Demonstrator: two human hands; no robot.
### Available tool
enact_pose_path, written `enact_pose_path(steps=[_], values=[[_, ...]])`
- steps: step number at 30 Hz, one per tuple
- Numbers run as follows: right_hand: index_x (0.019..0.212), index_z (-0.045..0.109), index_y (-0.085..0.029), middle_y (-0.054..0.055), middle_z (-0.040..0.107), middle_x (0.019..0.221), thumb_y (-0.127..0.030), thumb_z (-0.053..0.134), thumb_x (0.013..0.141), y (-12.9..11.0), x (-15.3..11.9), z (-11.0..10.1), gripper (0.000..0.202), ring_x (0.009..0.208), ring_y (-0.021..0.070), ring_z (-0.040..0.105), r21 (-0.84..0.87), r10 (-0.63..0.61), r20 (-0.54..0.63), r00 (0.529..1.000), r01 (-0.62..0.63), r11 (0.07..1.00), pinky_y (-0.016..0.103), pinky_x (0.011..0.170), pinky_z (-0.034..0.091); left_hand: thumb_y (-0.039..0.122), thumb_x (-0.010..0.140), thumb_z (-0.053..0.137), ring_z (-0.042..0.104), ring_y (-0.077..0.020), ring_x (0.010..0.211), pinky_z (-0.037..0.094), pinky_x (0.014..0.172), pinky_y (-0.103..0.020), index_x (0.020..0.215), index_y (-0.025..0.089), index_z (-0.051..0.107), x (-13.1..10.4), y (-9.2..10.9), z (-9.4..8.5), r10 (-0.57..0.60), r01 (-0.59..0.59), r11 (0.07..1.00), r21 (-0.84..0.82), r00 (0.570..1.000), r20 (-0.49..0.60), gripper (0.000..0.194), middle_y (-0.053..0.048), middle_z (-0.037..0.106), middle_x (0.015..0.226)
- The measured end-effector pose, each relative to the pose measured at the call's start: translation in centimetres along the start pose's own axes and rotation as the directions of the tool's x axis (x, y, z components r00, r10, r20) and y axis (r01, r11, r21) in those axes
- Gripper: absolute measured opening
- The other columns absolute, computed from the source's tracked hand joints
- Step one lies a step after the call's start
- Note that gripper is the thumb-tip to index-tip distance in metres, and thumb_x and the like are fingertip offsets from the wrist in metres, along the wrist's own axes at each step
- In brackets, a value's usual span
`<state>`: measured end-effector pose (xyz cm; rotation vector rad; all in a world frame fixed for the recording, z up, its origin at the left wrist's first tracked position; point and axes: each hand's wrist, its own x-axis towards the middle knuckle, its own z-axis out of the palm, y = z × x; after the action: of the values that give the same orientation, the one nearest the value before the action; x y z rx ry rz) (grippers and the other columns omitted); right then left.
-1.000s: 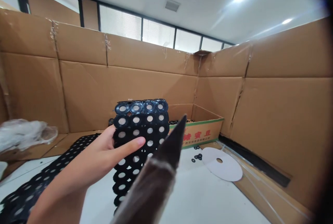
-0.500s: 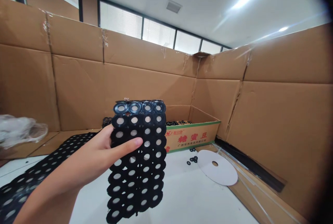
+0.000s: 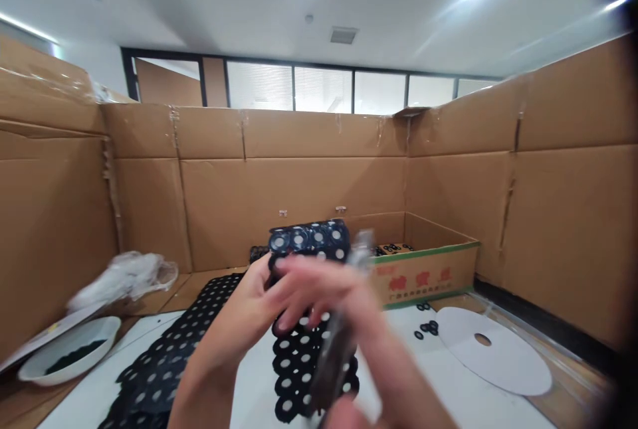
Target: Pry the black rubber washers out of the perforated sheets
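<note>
My left hand (image 3: 244, 323) grips a sheet of joined black rubber rings (image 3: 292, 366), its upper end curled over and the rest hanging down. My right hand (image 3: 343, 289) crosses in front of the sheet, its fingers reaching toward my left thumb. Motion smears it, and whether it touches the sheet is unclear. Along its palm runs a long dark tool (image 3: 331, 356) with a silvery tip, too blurred to name. On the left another long ringed sheet (image 3: 169, 343) lies on the white table (image 3: 403, 362).
An open cardboard box (image 3: 428, 276) holding black rings stands behind on the right. Loose black rings (image 3: 427, 329) and a white disc (image 3: 498, 356) lie before it. A white bowl (image 3: 107, 343) and clear plastic (image 3: 132, 276) are at left. Cardboard walls (image 3: 299, 183) surround the table.
My right hand has come into view with the long tool, over the sheet. The view has turned left, bringing in the bowl. My left hand still grips the sheet.
</note>
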<state>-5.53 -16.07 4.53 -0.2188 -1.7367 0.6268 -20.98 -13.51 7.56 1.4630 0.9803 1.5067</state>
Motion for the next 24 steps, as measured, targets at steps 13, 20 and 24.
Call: enact_pose_path(steps=[13,20,24], values=[[0.053,0.041,-0.018,-0.003,0.037,0.050,-0.058,0.059,0.084,4.5,5.3,-3.3,0.054,0.048,0.0078,0.031,-0.074,0.161,-0.220,0.962,-0.181,0.981,0.024,0.046,0.025,0.044,0.081,0.076,0.064,-0.0216,0.103,0.050,0.089,-0.029,0.105,0.021,0.065,-1.2,1.3,-1.1,0.114,-0.116,0.993,0.023,0.991,0.073,0.035,-0.004,0.070,0.106],[0.055,0.044,-0.019,-0.002,0.039,0.055,-0.062,0.062,0.081,3.7,5.4,-1.4,0.053,0.053,0.0094,0.035,0.350,0.390,-0.201,0.898,-0.306,0.885,0.024,0.050,0.031,0.033,0.079,0.078,0.065,-0.0189,0.098,0.052,0.084,-0.024,0.101,0.022,0.067,-1.6,1.6,-0.7,0.123,-0.123,0.992,-0.005,0.986,0.114,0.027,-0.001,0.071,0.100],[0.056,0.051,-0.019,-0.003,0.045,0.055,-0.057,0.071,0.076,3.6,5.5,-1.2,0.047,0.052,0.0085,0.039,0.465,0.439,-0.175,0.881,-0.319,0.826,0.021,0.049,0.035,0.023,0.078,0.075,0.066,-0.0162,0.095,0.052,0.081,-0.021,0.099,0.026,0.068,-1.9,1.6,-0.2,0.115,-0.107,0.990,-0.088,0.989,0.095,0.022,0.004,0.072,0.094]])
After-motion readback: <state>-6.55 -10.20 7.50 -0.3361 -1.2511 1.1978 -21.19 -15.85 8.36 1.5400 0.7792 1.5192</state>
